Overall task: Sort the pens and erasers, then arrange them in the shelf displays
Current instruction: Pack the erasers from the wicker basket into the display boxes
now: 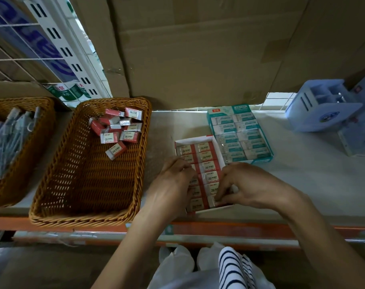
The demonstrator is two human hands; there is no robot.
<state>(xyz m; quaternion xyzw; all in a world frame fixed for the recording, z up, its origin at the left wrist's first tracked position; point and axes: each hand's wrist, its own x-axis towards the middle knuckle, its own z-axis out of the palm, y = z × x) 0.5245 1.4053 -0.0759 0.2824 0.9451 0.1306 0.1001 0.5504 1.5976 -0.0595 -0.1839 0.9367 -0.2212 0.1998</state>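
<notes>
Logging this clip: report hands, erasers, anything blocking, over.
Left hand on left column of red 2B eraser box, grip unclear. Right hand pinches near-corner eraser. Loose 2B erasers in wicker basket. Nothing blocking.

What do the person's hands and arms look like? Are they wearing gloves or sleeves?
No gloves: the left hand and the right hand are bare, with no ring, watch or bracelet showing. The left forearm and the right forearm are bare too, no sleeves down to the picture's edge. Between them is white cloth with dark blue stripes, perhaps the person's clothing.
</notes>
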